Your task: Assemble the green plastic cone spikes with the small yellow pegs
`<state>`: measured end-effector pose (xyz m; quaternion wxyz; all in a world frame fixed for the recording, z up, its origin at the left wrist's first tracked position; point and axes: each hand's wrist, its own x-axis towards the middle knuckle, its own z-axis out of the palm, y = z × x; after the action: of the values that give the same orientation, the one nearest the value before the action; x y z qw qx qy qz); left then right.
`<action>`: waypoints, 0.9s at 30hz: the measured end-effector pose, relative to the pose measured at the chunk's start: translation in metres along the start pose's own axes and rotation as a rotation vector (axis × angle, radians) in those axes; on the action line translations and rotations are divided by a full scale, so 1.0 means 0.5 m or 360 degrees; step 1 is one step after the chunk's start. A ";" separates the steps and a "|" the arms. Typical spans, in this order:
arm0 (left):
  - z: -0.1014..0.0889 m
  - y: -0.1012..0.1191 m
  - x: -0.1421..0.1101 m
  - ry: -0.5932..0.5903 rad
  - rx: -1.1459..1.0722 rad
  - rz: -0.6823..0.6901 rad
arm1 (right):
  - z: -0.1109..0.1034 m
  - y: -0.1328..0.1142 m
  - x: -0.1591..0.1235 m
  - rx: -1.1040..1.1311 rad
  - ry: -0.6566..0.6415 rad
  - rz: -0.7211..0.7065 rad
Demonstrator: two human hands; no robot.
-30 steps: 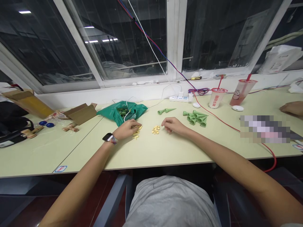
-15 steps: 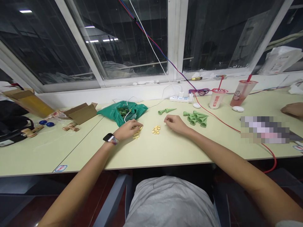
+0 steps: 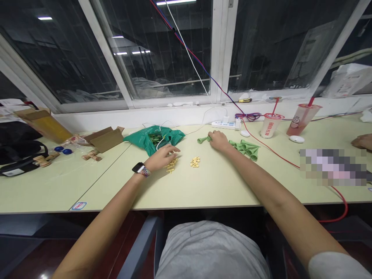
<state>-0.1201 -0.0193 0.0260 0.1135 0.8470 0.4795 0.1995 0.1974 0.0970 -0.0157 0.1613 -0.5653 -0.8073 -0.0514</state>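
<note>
My left hand [image 3: 163, 156], with a watch on its wrist, hovers over a small pile of yellow plastic pieces [image 3: 171, 167], its fingers stretched out and holding nothing visible. A second little heap of yellow pieces [image 3: 195, 161] lies to its right. Farther back, my right hand [image 3: 219, 140] has its fingers closed at a green plastic cone [image 3: 209, 138], which is mostly hidden by them. Another green cone [image 3: 201, 140] lies just left of it. Beside my right wrist is a pile of several green cones [image 3: 247, 148].
A green plastic bag [image 3: 142, 139] holding more green pieces lies behind my left hand. Cardboard boxes [image 3: 104, 139] and wooden toys [image 3: 92, 155] are at left. Two drink cups [image 3: 271, 126], a power strip [image 3: 225, 124] and a red cable [image 3: 273, 149] are at right. Another person's hand [image 3: 362, 142] rests at the far right.
My right hand has moved back from beside the yellow heap to the green cone. My left hand's fingers have lifted and spread from the yellow pile. The view has shifted slightly.
</note>
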 end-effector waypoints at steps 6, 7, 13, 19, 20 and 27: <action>0.008 0.065 0.052 0.0153 -0.0154 0.0164 | -0.027 0.009 -0.034 0.0350 0.0402 0.0014; 0.013 0.078 0.064 0.0168 -0.0196 0.0193 | -0.033 0.005 -0.042 0.0518 0.0466 0.0047; 0.060 0.156 0.141 0.0265 -0.0285 0.0265 | -0.070 -0.042 -0.103 0.1502 0.0576 0.0087; 0.114 0.200 0.180 0.0442 -0.0589 0.0265 | -0.089 -0.055 -0.138 0.1866 0.0523 -0.0012; 0.119 0.199 0.182 0.0457 -0.0709 0.0252 | -0.090 -0.052 -0.138 0.1875 0.0540 -0.0022; 0.123 0.174 0.171 0.0180 -0.1422 0.0187 | -0.090 -0.033 -0.138 0.2074 0.0181 0.0023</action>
<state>0.0138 0.0092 0.0238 0.4300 0.7285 0.3031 0.4388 0.2125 0.0175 0.0063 0.5137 -0.3535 -0.6596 0.4196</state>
